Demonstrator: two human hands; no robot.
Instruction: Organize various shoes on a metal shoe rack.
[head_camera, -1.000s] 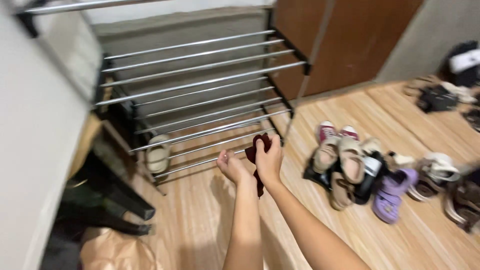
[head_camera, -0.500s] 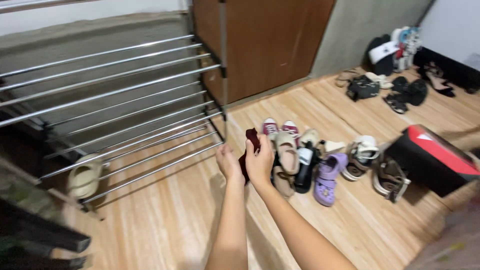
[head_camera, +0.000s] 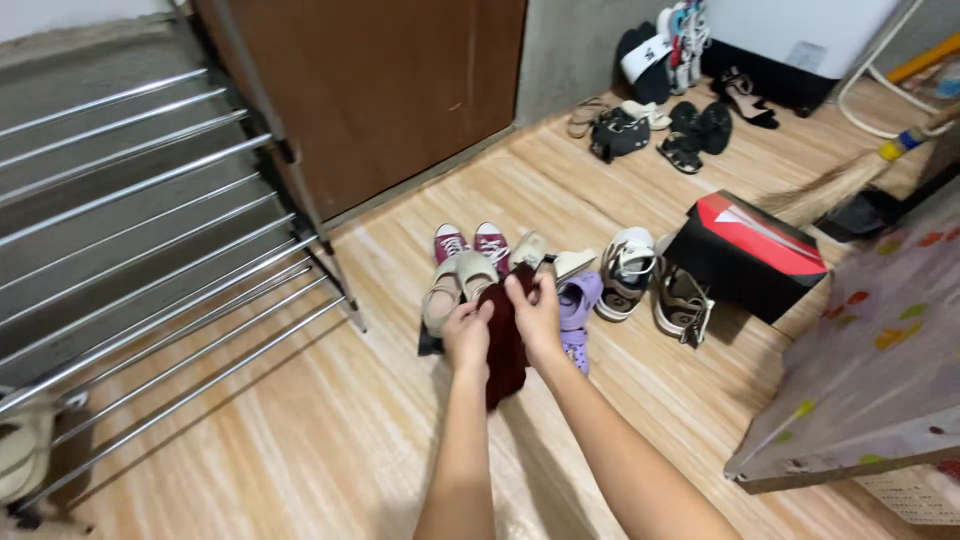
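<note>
I see my two hands out in front of me, close together over the wooden floor (head_camera: 330, 440). My left hand (head_camera: 467, 338) is curled shut on the left side of a dark red cloth (head_camera: 505, 350), and my right hand (head_camera: 537, 312) is closed on its top right part, with the fingers bent over the edge. The dark red cloth hangs down between both hands, and its bottom end drops a little below my wrists. Just behind the cloth sits a bunch of shoes on the floor. There is a pair of red sneakers (head_camera: 470, 241), a tan sandal (head_camera: 447, 290), a purple clog (head_camera: 577, 305) that peeks out beside my right hand, and a white and grey sandal (head_camera: 627, 270). A brown sandal (head_camera: 685, 300) lies next to a black and red shoe box (head_camera: 750, 255). To the left stands a metal shoe rack (head_camera: 150, 230) with shiny bars, and a pale slipper (head_camera: 22, 455) sits at its low corner. A brown door (head_camera: 380, 90) is behind the rack. More dark shoes (head_camera: 690, 130) lie far back by the wall, well apart from my hands. A broom (head_camera: 850, 180) lies on the right, above a cloth with coloured dots (head_camera: 870, 380).
</note>
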